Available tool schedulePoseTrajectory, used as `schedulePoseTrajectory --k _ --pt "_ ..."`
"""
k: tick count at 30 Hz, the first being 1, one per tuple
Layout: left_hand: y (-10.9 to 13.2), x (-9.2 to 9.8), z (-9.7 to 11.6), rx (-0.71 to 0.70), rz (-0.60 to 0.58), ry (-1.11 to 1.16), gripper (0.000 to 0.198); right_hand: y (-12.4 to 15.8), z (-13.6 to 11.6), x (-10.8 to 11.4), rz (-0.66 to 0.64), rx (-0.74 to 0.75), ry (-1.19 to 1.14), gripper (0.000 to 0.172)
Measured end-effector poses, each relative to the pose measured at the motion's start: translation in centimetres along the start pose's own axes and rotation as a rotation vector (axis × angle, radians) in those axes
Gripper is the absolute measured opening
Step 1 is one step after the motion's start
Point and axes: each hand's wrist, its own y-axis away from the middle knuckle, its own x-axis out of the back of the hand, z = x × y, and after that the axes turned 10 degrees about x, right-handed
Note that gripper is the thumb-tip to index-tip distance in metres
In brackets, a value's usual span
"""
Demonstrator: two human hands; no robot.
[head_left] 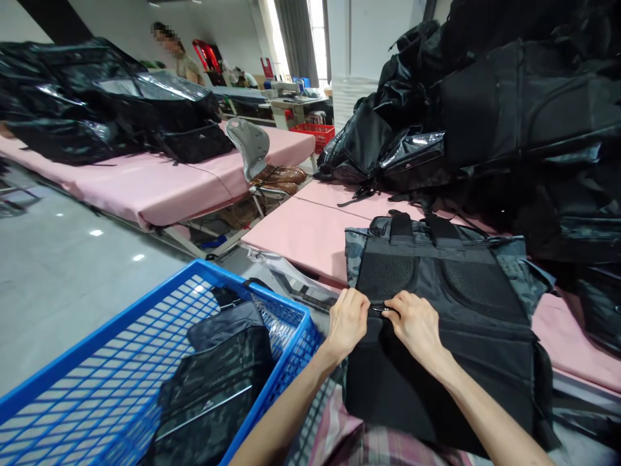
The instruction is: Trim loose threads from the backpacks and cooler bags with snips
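We've got the backpack (466,336) flat on pink table (301,233), long axis near-to-far, handle (402,225) far. L hand (347,320) & R hand (417,327) together, both pinching a small dark pull (383,309) mid-panel, equally near.

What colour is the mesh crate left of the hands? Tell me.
The crate is blue, clearest in the head view.

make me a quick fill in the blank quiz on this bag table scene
1. The backpack lies on a table with a ____ cover.
2. The mesh crate beside the left hand is ____.
3. The left hand and right hand both pinch the backpack, so ____ hands touch it.
Missing words: pink; blue; two.
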Motion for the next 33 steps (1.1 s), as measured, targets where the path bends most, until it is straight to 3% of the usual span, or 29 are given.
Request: schedulePoseTrajectory --k 11,14,18,20,22,25,28,30,33 --pt "0.1 -0.3 0.1 0.017 -0.001 0.028 0.023 -0.7 -0.9 -0.3 -0.052 -0.004 0.024 0.010" --pt "-0.6 0.7 -0.2 0.082 -0.104 0.132 0.026 -0.6 -0.6 0.1 -0.081 -0.055 -0.094 0.008" --pt "-2.7 4.2 -2.0 0.230 -0.577 0.366 0.048 0.4 3.9 2.3 0.027 -0.136 -0.365 0.011" --pt "-4.2 5.4 -2.8 0.319 -0.551 0.353 0.053 1.0 8.2 4.2 0.117 -0.205 -0.343 0.016" --pt "-6.0 5.4 -2.7 0.348 -0.389 0.310 0.047 1.4 12.8 6.0 0.182 -0.283 -0.160 0.020" --pt "-9.6 2.6 0.3 0.166 -0.231 0.264 0.033 1.3 18.4 7.5 0.183 -0.344 0.121 0.024" --pt "-13.8 -2.2 5.6 -0.075 -0.251 0.189 0.023 0.6 21.2 7.0 0.146 -0.324 0.234 0.021" --pt "-16.6 -5.6 9.2 -0.045 -0.330 0.159 0.024 0.2 21.9 6.3 0.146 -0.314 0.255 0.019" --pt "-19.5 -9.7 12.9 0.175 -0.493 0.186 0.042 0.2 22.1 5.5 0.146 -0.329 0.247 0.017"
